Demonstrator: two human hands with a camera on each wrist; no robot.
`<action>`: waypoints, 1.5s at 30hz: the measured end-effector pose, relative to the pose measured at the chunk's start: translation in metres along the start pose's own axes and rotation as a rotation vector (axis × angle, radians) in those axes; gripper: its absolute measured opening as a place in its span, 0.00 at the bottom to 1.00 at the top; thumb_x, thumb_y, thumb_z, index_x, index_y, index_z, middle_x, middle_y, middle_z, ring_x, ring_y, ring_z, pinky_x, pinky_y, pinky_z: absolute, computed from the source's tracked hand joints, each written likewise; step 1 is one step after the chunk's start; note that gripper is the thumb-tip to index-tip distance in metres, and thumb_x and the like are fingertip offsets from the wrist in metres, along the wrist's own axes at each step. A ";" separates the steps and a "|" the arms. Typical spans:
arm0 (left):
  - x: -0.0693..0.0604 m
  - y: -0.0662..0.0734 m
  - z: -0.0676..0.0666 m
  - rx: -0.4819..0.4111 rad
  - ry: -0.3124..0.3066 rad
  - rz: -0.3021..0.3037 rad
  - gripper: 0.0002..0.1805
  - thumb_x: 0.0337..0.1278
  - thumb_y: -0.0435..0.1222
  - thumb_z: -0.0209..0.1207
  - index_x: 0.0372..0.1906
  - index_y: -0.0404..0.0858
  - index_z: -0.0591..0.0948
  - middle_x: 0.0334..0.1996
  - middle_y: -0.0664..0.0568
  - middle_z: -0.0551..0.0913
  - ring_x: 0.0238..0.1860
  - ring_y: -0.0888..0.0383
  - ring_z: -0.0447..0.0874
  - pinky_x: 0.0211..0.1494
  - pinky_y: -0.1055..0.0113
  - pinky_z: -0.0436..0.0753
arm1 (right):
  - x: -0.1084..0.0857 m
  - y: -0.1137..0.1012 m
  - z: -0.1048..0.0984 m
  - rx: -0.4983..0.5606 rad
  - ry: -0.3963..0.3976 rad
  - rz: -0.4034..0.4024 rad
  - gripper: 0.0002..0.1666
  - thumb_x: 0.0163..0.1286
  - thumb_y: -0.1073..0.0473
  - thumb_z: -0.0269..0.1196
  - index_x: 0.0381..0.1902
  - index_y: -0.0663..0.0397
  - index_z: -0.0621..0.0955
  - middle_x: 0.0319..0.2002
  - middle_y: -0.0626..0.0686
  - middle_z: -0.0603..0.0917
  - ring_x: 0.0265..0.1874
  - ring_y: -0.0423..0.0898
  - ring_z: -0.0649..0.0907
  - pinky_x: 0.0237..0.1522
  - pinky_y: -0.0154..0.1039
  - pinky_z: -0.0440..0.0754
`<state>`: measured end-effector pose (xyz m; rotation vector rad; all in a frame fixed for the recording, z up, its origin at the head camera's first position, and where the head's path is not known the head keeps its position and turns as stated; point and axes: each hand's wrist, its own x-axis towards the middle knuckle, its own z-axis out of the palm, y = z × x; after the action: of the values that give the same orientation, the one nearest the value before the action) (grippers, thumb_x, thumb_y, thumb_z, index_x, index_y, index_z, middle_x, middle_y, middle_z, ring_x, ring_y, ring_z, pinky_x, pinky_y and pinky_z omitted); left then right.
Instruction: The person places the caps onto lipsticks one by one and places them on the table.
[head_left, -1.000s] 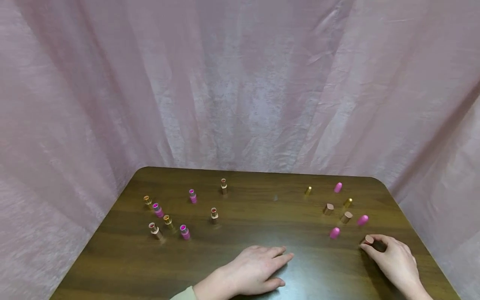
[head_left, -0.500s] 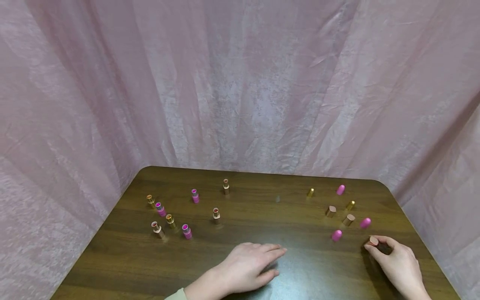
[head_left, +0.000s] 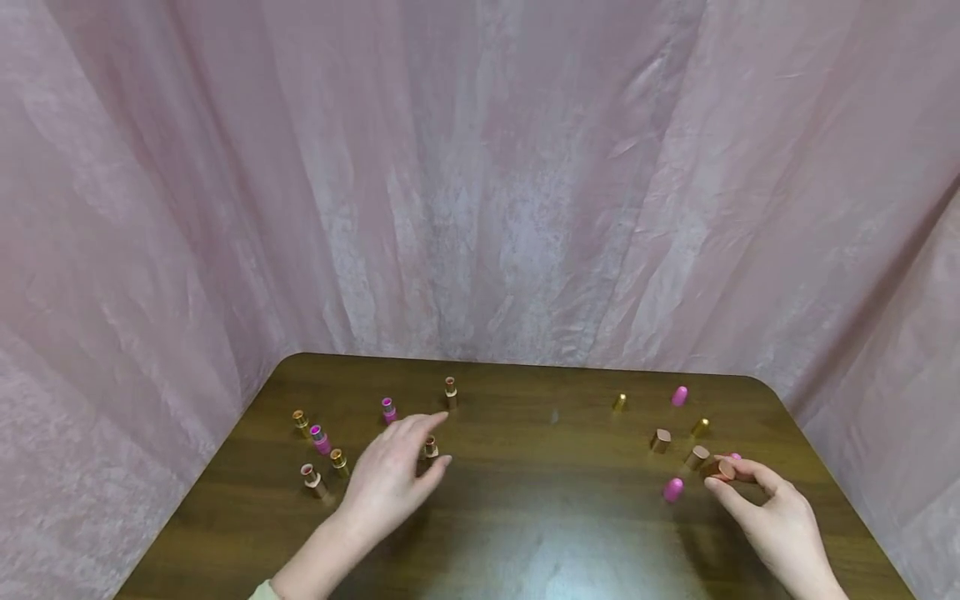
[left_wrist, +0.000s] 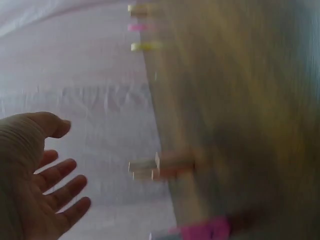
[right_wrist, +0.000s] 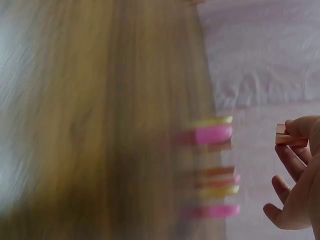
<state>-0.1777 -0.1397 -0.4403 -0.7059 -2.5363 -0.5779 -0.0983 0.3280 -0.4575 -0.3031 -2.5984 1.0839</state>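
Directions follow the head view, 12 o'clock at the pink velvety curtain (head_left: 517,183).

Change: the right hand (head_left: 780,517) has raised a rose-gold, angular, metallic-looking cap (head_left: 722,472) off the wooden tabletop (head_left: 540,517); the left hand (head_left: 393,471) has crossed from near the middle to the tubes. Import, as judged: caps and tubes now both receive attention, though the raised piece lies well apart from any tube.

Right grip: narrow, thumb and fingertips pinching the cap at the hand's 10 o'clock; remaining fingers loosely bent.

Left grip: wide, fingers spread, nothing held; contact with the rose-gold uncapped tube (head_left: 431,449) at its 2 o'clock cannot be told.

Right group, outward: bright pink rounded cap (head_left: 673,489), 9 o'clock; two standing rose-gold caps (head_left: 661,442), 10 o'clock; slim gold cap (head_left: 701,428), between 10 and 11.

Left group: magenta uncapped tube (head_left: 388,408), 12 o'clock; gold uncapped tube (head_left: 339,461), 9 o'clock.
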 end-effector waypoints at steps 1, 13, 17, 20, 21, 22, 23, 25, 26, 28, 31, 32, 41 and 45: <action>0.002 -0.007 -0.004 0.004 -0.008 -0.028 0.32 0.54 0.42 0.73 0.65 0.42 0.79 0.57 0.53 0.83 0.56 0.52 0.82 0.59 0.55 0.80 | 0.001 -0.006 0.003 0.034 0.000 -0.012 0.27 0.66 0.45 0.73 0.54 0.56 0.84 0.46 0.45 0.87 0.52 0.22 0.73 0.46 0.25 0.65; 0.038 -0.057 0.001 -0.041 -0.425 -0.308 0.23 0.50 0.47 0.75 0.51 0.44 0.84 0.45 0.55 0.85 0.51 0.49 0.81 0.51 0.51 0.80 | 0.011 -0.070 0.047 0.308 -0.113 -0.052 0.20 0.67 0.50 0.73 0.50 0.56 0.85 0.54 0.49 0.86 0.56 0.20 0.74 0.47 0.23 0.77; 0.048 -0.062 0.011 -0.051 -0.496 -0.299 0.21 0.46 0.45 0.78 0.44 0.44 0.84 0.38 0.57 0.82 0.43 0.54 0.81 0.46 0.55 0.80 | 0.013 -0.080 0.062 0.369 -0.146 -0.053 0.20 0.66 0.52 0.73 0.51 0.57 0.85 0.52 0.52 0.86 0.55 0.28 0.77 0.51 0.23 0.75; 0.051 -0.062 0.016 -0.038 -0.541 -0.297 0.20 0.44 0.44 0.79 0.40 0.44 0.82 0.34 0.59 0.80 0.37 0.57 0.77 0.42 0.57 0.78 | 0.012 -0.082 0.072 0.393 -0.164 -0.051 0.19 0.66 0.54 0.74 0.51 0.56 0.85 0.49 0.51 0.86 0.49 0.33 0.81 0.49 0.26 0.77; 0.052 -0.062 0.017 -0.034 -0.554 -0.297 0.19 0.44 0.44 0.79 0.39 0.45 0.82 0.32 0.59 0.80 0.36 0.57 0.76 0.41 0.58 0.77 | 0.012 -0.082 0.075 0.414 -0.171 -0.046 0.19 0.66 0.55 0.74 0.51 0.57 0.85 0.48 0.51 0.86 0.48 0.35 0.82 0.49 0.27 0.77; 0.052 -0.062 0.018 -0.030 -0.567 -0.298 0.19 0.44 0.44 0.79 0.38 0.45 0.81 0.31 0.60 0.79 0.35 0.57 0.74 0.39 0.59 0.77 | 0.012 -0.082 0.077 0.433 -0.177 -0.040 0.19 0.66 0.56 0.74 0.51 0.58 0.84 0.47 0.51 0.86 0.47 0.36 0.82 0.48 0.28 0.78; 0.053 -0.061 0.019 -0.026 -0.576 -0.299 0.19 0.44 0.44 0.79 0.36 0.46 0.80 0.30 0.60 0.78 0.34 0.58 0.73 0.38 0.59 0.75 | 0.012 -0.081 0.080 0.453 -0.183 -0.033 0.18 0.66 0.57 0.73 0.50 0.59 0.84 0.45 0.52 0.86 0.46 0.37 0.83 0.48 0.29 0.78; 0.055 -0.059 0.022 -0.019 -0.587 -0.295 0.19 0.43 0.43 0.79 0.34 0.46 0.78 0.29 0.60 0.77 0.32 0.58 0.72 0.37 0.60 0.74 | 0.012 -0.080 0.085 0.507 -0.192 -0.009 0.19 0.66 0.59 0.73 0.51 0.62 0.83 0.44 0.51 0.86 0.44 0.38 0.83 0.47 0.30 0.79; 0.056 -0.058 0.022 -0.016 -0.590 -0.292 0.20 0.42 0.43 0.79 0.33 0.46 0.78 0.28 0.61 0.76 0.32 0.58 0.72 0.36 0.60 0.74 | 0.012 -0.080 0.087 0.540 -0.200 0.014 0.20 0.66 0.60 0.73 0.52 0.64 0.83 0.43 0.51 0.86 0.44 0.38 0.83 0.47 0.30 0.79; 0.057 -0.057 0.024 -0.007 -0.592 -0.286 0.20 0.40 0.43 0.80 0.32 0.46 0.77 0.27 0.61 0.76 0.30 0.59 0.73 0.35 0.60 0.74 | 0.013 -0.080 0.091 0.581 -0.221 0.075 0.22 0.66 0.60 0.72 0.54 0.65 0.81 0.42 0.49 0.87 0.44 0.37 0.84 0.47 0.30 0.78; 0.057 -0.055 0.027 0.000 -0.589 -0.291 0.21 0.37 0.42 0.80 0.31 0.47 0.77 0.26 0.62 0.76 0.29 0.60 0.74 0.33 0.60 0.75 | 0.014 -0.082 0.098 0.687 -0.258 0.184 0.22 0.68 0.59 0.70 0.56 0.64 0.80 0.42 0.45 0.88 0.44 0.37 0.84 0.49 0.31 0.78; 0.056 -0.055 0.027 -0.002 -0.587 -0.294 0.21 0.36 0.42 0.80 0.31 0.47 0.77 0.26 0.62 0.76 0.29 0.59 0.75 0.32 0.60 0.75 | 0.015 -0.082 0.100 0.734 -0.271 0.219 0.19 0.69 0.59 0.70 0.54 0.62 0.80 0.42 0.45 0.88 0.44 0.37 0.83 0.49 0.32 0.79; 0.053 -0.056 0.033 -0.027 -0.600 -0.327 0.22 0.38 0.42 0.80 0.32 0.46 0.76 0.25 0.60 0.76 0.29 0.59 0.75 0.34 0.60 0.75 | 0.016 -0.082 0.117 1.215 -0.339 0.501 0.05 0.78 0.60 0.59 0.41 0.45 0.81 0.39 0.44 0.85 0.46 0.42 0.82 0.55 0.41 0.79; 0.052 -0.056 0.034 -0.032 -0.602 -0.328 0.21 0.39 0.41 0.79 0.32 0.45 0.76 0.25 0.60 0.76 0.29 0.59 0.75 0.35 0.60 0.76 | 0.016 -0.080 0.121 1.306 -0.347 0.588 0.11 0.80 0.57 0.56 0.37 0.42 0.82 0.39 0.42 0.84 0.49 0.43 0.80 0.58 0.40 0.77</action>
<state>-0.2596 -0.1475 -0.4561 -0.5305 -3.2491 -0.5760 -0.1627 0.1984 -0.4776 -0.5573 -1.4526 2.8836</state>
